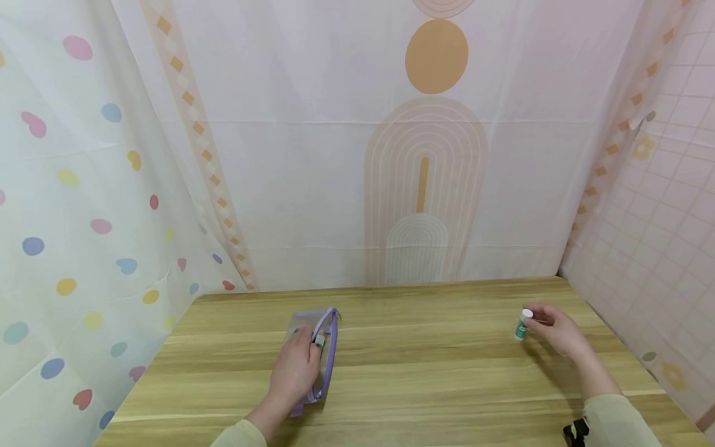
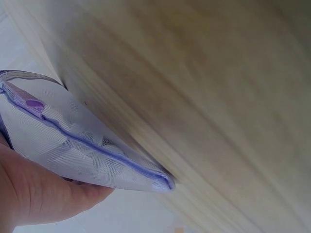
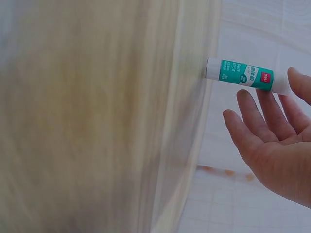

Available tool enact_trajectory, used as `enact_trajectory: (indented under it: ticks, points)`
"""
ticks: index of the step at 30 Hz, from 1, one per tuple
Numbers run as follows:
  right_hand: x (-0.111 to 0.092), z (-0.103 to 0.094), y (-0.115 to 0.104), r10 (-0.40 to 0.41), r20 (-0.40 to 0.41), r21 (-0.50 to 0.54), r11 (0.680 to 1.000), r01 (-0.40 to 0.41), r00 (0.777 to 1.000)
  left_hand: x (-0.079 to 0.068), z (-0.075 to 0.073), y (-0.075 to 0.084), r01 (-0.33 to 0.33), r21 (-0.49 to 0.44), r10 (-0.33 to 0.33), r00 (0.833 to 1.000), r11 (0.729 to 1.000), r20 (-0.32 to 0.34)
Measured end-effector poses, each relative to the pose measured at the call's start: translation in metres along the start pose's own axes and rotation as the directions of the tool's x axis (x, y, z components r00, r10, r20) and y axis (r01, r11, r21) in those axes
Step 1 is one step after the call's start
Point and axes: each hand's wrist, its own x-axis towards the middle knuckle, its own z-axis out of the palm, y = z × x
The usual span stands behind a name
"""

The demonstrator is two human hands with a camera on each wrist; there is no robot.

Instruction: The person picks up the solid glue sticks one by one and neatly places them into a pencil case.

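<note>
My left hand (image 1: 296, 369) grips a see-through mesh zipper pouch (image 1: 331, 354) with purple trim, left of the middle of the table. A small white-and-green item (image 1: 319, 341) shows by its zipper side, partly covered by the fingers. The left wrist view has the thumb along one face of the mesh pouch (image 2: 77, 145), with shapes inside blurred by the mesh. Far to the right, my right hand (image 1: 558, 329) pinches a glue stick (image 1: 521, 329) near its white top. Its green label faces the right wrist camera, and the glue stick (image 3: 248, 75) is upright with its base at the tabletop.
The wood-grain table (image 1: 424, 366) runs back to a patterned curtain (image 1: 313, 186). A dotted curtain (image 1: 67, 261) hangs along the left and a grid-patterned one (image 1: 659, 248) along the right. A black strap item (image 1: 575, 431) sits by the right sleeve.
</note>
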Motion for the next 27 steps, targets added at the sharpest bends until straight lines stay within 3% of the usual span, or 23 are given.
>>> enact_trajectory:
  ticks: [18, 27]
  points:
    - [0.0006, 0.0025, 0.0010, 0.017, -0.020, -0.013, 1.000, -0.018, 1.000, -0.0009, -0.0013, 0.0003, -0.009, -0.006, 0.009, 1.000, 1.000, -0.013]
    - [0.0001, 0.0038, 0.0007, 0.051, 0.014, 0.131, 0.990, -0.053, 0.999, -0.0011, -0.0015, 0.0004, 0.003, -0.009, -0.003, 1.000, 1.000, -0.003]
